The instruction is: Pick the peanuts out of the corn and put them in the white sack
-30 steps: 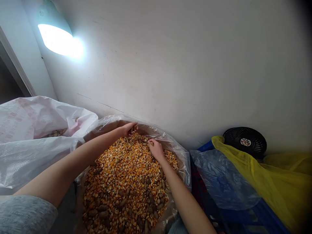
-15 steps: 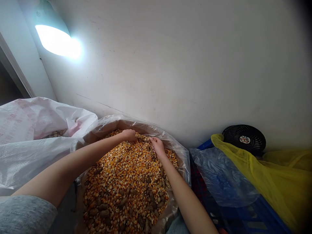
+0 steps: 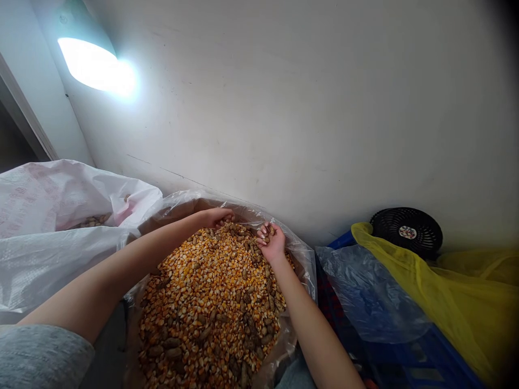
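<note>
A plastic-lined sack (image 3: 302,265) stands open in front of me, filled with orange-yellow corn kernels (image 3: 211,302) mixed with brown peanut pods (image 3: 172,353). My right hand (image 3: 271,241) is raised just above the far right of the pile, palm up, its fingers curled around a few pods. My left hand (image 3: 217,218) rests at the far side of the pile, next to the plastic rim. Its fingers are curled down, and whatever lies under them is hidden.
A white woven sack (image 3: 60,259) holding peanuts lies to the left. To the right are a blue plastic bag (image 3: 365,292), a yellow plastic sheet (image 3: 458,302), a black round fan (image 3: 407,232) and a blue crate (image 3: 405,356). A white wall stands behind, with a bright lamp (image 3: 93,62).
My right hand has lifted off the pile and turned palm up, closed around pods. My left hand has shifted slightly toward the far rim.
</note>
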Demonstrator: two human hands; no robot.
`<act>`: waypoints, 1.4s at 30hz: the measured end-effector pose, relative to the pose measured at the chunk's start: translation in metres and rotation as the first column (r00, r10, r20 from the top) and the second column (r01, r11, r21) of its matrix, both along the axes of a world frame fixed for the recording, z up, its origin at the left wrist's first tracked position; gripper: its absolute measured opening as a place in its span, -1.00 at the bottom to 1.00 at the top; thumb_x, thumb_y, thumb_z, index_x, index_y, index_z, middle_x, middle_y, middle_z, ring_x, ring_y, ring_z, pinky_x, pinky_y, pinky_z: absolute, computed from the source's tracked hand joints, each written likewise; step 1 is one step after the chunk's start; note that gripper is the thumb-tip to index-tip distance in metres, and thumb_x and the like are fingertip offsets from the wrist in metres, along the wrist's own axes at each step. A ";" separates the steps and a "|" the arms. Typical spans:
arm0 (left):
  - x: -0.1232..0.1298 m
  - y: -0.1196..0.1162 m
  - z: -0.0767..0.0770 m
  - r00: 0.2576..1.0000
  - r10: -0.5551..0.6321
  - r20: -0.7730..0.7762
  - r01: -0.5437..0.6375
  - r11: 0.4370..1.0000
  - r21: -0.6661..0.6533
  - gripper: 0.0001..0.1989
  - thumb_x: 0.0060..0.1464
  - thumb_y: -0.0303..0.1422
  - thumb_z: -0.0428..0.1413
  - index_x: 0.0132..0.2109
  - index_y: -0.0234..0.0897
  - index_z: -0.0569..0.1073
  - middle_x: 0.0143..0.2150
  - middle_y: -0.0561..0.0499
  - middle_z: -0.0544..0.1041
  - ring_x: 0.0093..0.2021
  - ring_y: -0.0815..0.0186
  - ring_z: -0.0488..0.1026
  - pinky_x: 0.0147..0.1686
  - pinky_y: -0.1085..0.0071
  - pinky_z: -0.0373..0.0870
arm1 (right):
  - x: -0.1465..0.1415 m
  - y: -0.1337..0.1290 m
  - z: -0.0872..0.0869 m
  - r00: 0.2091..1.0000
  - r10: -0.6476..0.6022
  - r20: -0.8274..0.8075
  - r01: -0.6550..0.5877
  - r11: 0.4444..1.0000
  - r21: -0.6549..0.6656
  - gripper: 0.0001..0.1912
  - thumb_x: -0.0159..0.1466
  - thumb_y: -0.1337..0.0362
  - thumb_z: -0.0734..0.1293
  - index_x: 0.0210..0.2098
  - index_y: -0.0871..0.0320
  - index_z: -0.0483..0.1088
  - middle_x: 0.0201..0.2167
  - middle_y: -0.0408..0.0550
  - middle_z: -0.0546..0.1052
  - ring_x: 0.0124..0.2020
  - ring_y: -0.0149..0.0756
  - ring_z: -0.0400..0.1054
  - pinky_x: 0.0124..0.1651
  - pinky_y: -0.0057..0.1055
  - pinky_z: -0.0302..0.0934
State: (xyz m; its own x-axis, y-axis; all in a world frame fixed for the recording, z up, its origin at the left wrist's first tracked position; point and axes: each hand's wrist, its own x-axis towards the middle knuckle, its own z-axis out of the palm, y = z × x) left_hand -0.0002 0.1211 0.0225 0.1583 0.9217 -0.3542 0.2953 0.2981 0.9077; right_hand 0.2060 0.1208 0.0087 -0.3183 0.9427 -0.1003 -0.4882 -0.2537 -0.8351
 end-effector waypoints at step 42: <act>0.011 -0.010 0.011 0.553 0.073 0.830 -0.021 0.997 -0.074 -0.84 0.00 -0.39 -0.04 -0.49 -0.31 0.18 -0.69 0.20 0.00 -0.77 0.58 -0.09 -0.85 0.65 -0.19 | 0.005 0.006 -0.019 0.365 -0.166 0.916 -0.250 0.930 0.269 -0.73 0.03 0.06 0.23 -0.49 0.16 0.34 -0.51 -0.08 0.40 -0.51 -0.36 0.25 -0.54 -0.49 0.04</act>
State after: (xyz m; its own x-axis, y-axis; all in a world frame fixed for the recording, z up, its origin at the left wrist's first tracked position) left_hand 0.0105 0.1111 0.0331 0.3633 0.9221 -0.1331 -0.5985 0.3405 0.7251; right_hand 0.2115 0.1267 -0.0107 -0.2619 0.9627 -0.0683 0.6339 0.1182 -0.7643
